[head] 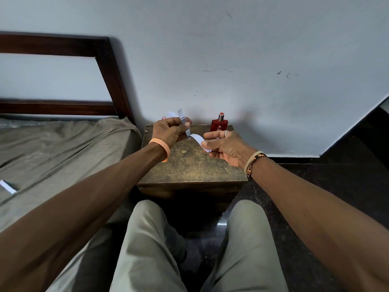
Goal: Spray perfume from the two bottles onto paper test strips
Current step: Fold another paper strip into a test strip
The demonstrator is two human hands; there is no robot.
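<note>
My left hand (168,129) grips a bundle of white paper test strips (179,116) above the back left of a small wooden bedside table (189,163). My right hand (223,145) pinches one curved white strip (197,140) between thumb and fingers; its other end reaches toward the left hand. A red perfume bottle (219,123) with a silver neck and red cap stands upright at the back right of the table, just behind my right hand. A small pink cap (163,118) peeks out behind my left hand; what it belongs to is hidden.
A bed with a grey-brown sheet (63,148) and a dark wooden headboard (105,66) lies to the left, touching the table. A white paper piece (7,186) lies on the sheet. The wall is right behind the table. My knees sit below it, over dark floor.
</note>
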